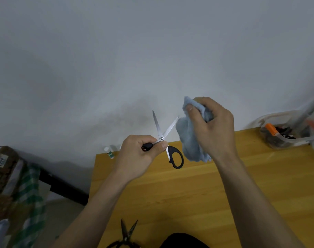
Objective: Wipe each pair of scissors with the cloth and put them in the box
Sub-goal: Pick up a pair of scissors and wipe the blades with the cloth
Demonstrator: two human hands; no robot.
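Dark scissors (126,235) at near edge: handles cut off by frame bottom. Left hand (140,155) hid one black handle of silver scissors (166,138); we saw only its tip. Right hand (213,127) covered part of blue cloth (190,140). Clear box (285,133) far right: contents blurred, we couldn't identify them. Small bottle (109,152) partly behind left hand.

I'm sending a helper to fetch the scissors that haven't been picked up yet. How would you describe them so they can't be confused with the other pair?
Start at the wooden table and look to its near edge, between the person's forearms. The dark scissors lie there, blades open. They are dark all over, unlike the silver-bladed, black-handled scissors held up in the left hand.
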